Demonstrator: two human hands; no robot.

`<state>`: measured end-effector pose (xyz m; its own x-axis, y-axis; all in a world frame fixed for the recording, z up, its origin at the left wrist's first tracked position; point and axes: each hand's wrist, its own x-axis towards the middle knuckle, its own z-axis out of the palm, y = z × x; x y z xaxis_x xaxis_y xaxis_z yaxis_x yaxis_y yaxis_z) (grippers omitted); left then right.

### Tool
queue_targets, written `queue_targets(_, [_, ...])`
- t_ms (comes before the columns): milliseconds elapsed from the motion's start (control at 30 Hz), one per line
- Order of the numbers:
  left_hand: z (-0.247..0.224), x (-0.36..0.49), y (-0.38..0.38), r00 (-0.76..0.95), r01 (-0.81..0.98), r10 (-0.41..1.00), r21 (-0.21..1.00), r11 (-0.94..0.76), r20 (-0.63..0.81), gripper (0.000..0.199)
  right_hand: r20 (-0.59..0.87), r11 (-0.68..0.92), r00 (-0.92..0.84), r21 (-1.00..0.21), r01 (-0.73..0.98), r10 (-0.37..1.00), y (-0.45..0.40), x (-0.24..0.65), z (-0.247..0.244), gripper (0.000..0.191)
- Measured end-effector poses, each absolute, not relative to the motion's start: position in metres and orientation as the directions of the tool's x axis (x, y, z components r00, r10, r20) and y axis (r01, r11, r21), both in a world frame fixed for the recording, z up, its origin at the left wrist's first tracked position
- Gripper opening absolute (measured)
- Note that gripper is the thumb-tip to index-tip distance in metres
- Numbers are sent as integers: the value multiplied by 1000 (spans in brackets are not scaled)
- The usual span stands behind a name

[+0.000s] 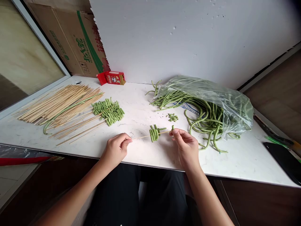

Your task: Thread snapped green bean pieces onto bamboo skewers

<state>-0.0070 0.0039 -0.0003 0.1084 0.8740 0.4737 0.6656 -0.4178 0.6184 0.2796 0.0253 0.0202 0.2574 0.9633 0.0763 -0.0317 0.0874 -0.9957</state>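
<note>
Left hand [117,146]: pinches skewer [141,137], lower centre
Right hand [188,147]: pinches bean piece [172,127] at skewer's tip
Long beans [213,110]: centre right

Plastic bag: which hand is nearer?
Right. The right hand is on the bag's near side, with loose beans between; the left hand is farther off to the left, holding one end of the skewer.

We saw matt, bare-wood skewers [54,103] near the smooth counter's [138,103] left edge, a glossy, crinkled plastic bag [237,106] toward its right, and a matt cardboard box [68,40] behind its back left corner.
</note>
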Motion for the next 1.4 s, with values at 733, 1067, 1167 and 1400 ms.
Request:
queue_targets(733, [3, -6, 2, 110, 643, 853, 618, -452, 510, 17, 50, 53, 155, -999, -12, 987, 12, 245, 25, 33])
queue_targets(1067, [8, -6, 5, -39, 603, 910, 736, -308, 413, 14, 431, 373, -88, -641, 670, 898, 15, 261, 21, 23])
queue_targets(1167, [9, -6, 5, -34, 604, 913, 737, -304, 406, 14, 417, 371, -147, -527, 765, 897, 13, 256, 17, 22])
queue_targets(1400, [10, -6, 4, -28, 593, 918, 746, -303, 395, 15, 451, 339, -81, -530, 777, 889, 13, 251, 11, 21])
